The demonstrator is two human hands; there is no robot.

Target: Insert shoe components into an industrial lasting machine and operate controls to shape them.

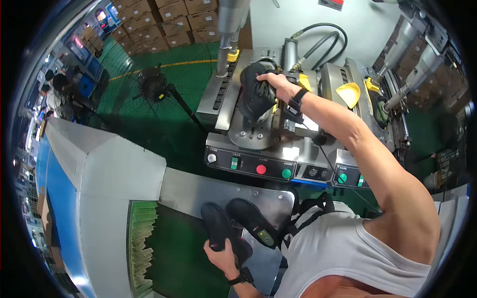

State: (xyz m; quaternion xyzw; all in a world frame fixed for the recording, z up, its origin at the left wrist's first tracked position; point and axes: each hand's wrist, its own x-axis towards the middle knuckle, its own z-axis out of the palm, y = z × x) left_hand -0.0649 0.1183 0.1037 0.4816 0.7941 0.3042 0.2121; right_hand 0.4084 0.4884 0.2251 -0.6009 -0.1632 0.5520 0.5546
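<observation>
Fingers [271, 79] clamp shoe [256, 94] — both hands.

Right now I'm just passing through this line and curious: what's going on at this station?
A person stands at a metal press machine in a shoe workshop. The right hand grips a black shoe seated on the machine's post. The left hand holds another black shoe, sole up, over a steel plate by a green conveyor belt. A third black shoe lies beside it.

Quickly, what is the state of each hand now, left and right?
Left hand: closed on a black shoe near the conveyor.
Right hand: closed on a black shoe upper at the press machine.
</observation>
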